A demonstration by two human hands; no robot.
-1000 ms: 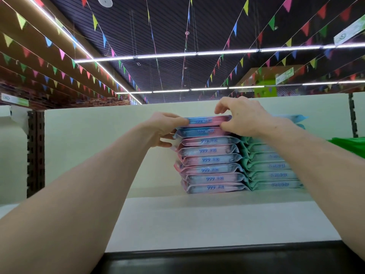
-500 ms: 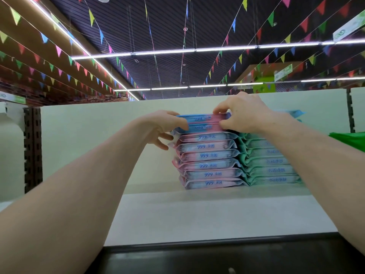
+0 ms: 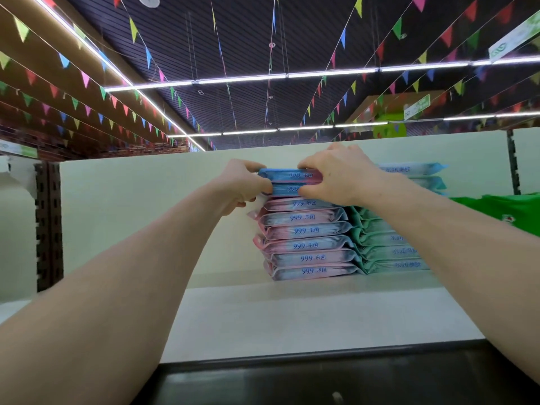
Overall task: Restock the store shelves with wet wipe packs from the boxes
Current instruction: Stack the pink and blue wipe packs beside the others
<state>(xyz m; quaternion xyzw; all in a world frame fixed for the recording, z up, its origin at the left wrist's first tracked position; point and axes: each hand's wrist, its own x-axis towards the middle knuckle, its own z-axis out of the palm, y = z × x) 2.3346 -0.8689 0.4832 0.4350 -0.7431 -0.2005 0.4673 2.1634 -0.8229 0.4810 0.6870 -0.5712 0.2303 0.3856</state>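
Note:
A stack of pink-and-blue wet wipe packs (image 3: 306, 238) stands on the white top shelf (image 3: 292, 317). The top two packs (image 3: 292, 182) of that stack are held from both ends. My left hand (image 3: 242, 185) grips their left end, thumb on top and fingers curled underneath. My right hand (image 3: 336, 173) grips their right end, fingers curled over the top edge. A second stack of green-and-blue wet wipe packs (image 3: 391, 249) stands right beside the first, partly hidden by my right forearm.
The shelf's pale back panel (image 3: 131, 214) rises behind the stacks. A slotted dark upright (image 3: 48, 226) stands at left, another (image 3: 512, 162) at right. Green packaging (image 3: 502, 211) lies at far right. The shelf's dark front edge (image 3: 292, 375) runs along the bottom.
Both hands have closed in on the top two packs: the left thumb now lies on top and the right fingers curl further over the front edge. The view has shifted slightly.

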